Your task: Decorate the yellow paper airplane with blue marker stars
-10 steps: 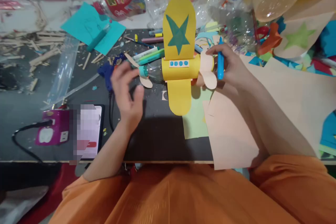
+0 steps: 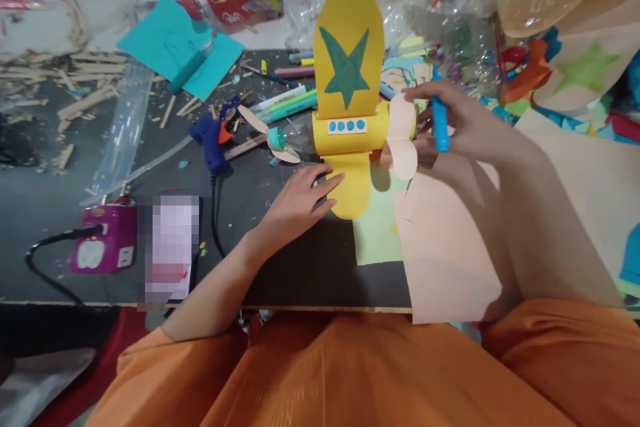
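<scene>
A toy airplane made from a plastic bottle wrapped in yellow paper stands mid-table. Its upper yellow wing bears a green star, and a white strip with blue dots runs along the body. A pale paper propeller sits at the teal bottle cap. My left hand has its fingers apart, the tips over the edge of the lower wing. In my right hand is a blue marker; its fingers are beside the pale paper tail, partly hidden behind it.
A blue glue gun lies left of the airplane, its cord running toward me. Further left are a phone and a purple power box. Peach paper covers the right front. Bottles, markers and wood scraps lie behind.
My left hand has moved right, from near the propeller to the lower wing. The marker in my right hand has shifted slightly right. The upper wing appears larger.
</scene>
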Demonstrator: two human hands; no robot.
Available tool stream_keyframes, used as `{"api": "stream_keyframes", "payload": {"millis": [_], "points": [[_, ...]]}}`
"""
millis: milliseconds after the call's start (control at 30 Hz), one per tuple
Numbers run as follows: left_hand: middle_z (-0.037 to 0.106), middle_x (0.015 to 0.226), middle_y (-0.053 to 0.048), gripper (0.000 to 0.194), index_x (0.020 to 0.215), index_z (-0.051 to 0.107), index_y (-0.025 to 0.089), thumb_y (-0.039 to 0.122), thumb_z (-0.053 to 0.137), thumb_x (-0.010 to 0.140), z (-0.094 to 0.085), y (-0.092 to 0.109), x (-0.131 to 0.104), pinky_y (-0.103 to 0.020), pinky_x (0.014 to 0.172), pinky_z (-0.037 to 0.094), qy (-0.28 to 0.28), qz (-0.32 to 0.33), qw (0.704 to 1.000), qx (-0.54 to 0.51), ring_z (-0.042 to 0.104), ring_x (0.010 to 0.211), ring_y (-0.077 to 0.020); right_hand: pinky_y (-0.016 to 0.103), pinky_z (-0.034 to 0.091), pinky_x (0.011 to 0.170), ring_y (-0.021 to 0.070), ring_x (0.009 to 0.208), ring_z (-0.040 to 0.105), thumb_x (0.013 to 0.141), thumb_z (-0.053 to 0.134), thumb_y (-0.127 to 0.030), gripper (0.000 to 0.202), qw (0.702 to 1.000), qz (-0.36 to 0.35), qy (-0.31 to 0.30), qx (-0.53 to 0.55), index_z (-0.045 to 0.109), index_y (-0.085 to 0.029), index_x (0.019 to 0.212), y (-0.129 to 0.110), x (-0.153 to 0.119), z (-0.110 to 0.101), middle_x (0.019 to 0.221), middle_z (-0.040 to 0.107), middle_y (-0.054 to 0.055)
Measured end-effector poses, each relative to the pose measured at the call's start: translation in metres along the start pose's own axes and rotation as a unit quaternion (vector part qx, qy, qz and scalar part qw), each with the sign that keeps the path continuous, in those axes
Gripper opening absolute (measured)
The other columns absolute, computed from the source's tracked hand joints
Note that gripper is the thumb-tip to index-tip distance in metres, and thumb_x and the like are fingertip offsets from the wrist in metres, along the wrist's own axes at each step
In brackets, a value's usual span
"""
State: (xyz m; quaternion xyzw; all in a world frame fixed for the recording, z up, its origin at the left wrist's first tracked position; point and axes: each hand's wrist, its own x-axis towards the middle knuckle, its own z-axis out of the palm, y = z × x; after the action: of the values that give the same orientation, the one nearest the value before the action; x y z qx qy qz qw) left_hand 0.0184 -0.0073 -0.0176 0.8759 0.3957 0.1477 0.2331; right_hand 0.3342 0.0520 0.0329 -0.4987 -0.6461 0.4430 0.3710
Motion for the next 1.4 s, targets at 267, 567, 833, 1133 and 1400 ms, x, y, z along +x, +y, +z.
{"api": "stream_keyframes", "payload": {"millis": [267,567,833,1133,1400], "points": [[0.067,0.14,-0.014,0.044,0.143,0.061,0.017,0.027,0.058,0.1,-0.003,0.003,0.001,-0.047,0.115,0.045,-0.03,0.003,0.999,0.019,0.058,0.133,-0.0296,0.033,0.054,0.055,0.019,0.073,0.075,0.089,0.067,-0.067,0.038,0.977,-0.031,-0.186,-0.097,0.08,-0.037,0.11,-0.075,-0.04,-0.03,0.086,0.08,0.005],[0.059,0.149,-0.016,0.061,0.148,0.052,0.013,0.032,0.07,0.092,-0.006,0.006,0.006,-0.046,0.119,0.042,-0.033,-0.079,0.996,-0.031,0.053,0.139,-0.032,0.026,0.04,0.051,0.0101,0.054,0.049,0.091,0.067,-0.06,0.037,0.988,0.041,0.011,0.148,0.059,-0.024,0.085,-0.008,-0.056,0.112,0.065,0.052,-0.005],[0.057,0.149,-0.015,0.074,0.152,0.041,0.017,0.036,0.073,0.088,-0.003,0.005,0.005,-0.047,0.117,0.043,-0.016,-0.112,0.991,-0.077,0.052,0.139,-0.0325,0.03,0.049,0.063,0.0135,0.064,0.06,0.08,0.077,-0.041,0.024,0.992,0.037,0.051,0.107,0.062,-0.022,0.081,0.001,-0.045,0.118,0.073,0.065,-0.001],[0.057,0.149,-0.014,0.072,0.151,0.042,0.021,0.038,0.072,0.088,-0.004,0.004,0.005,-0.049,0.118,0.043,-0.007,-0.111,0.99,-0.087,0.052,0.14,-0.0334,0.033,0.054,0.069,0.0179,0.075,0.068,0.081,0.077,-0.045,0.025,0.995,0.042,0.024,0.092,0.067,-0.022,0.082,-0.001,-0.046,0.12,0.081,0.074,0.003],[0.059,0.147,-0.014,0.073,0.151,0.041,0.023,0.037,0.073,0.088,-0.001,0.002,0.003,-0.049,0.117,0.045,0.004,-0.103,0.991,-0.083,0.054,0.139,-0.0326,0.032,0.05,0.064,0.0171,0.067,0.063,0.081,0.078,-0.048,0.028,0.996,0.045,0.013,0.076,0.067,-0.022,0.078,-0.001,-0.045,0.117,0.076,0.073,0.003]]}}
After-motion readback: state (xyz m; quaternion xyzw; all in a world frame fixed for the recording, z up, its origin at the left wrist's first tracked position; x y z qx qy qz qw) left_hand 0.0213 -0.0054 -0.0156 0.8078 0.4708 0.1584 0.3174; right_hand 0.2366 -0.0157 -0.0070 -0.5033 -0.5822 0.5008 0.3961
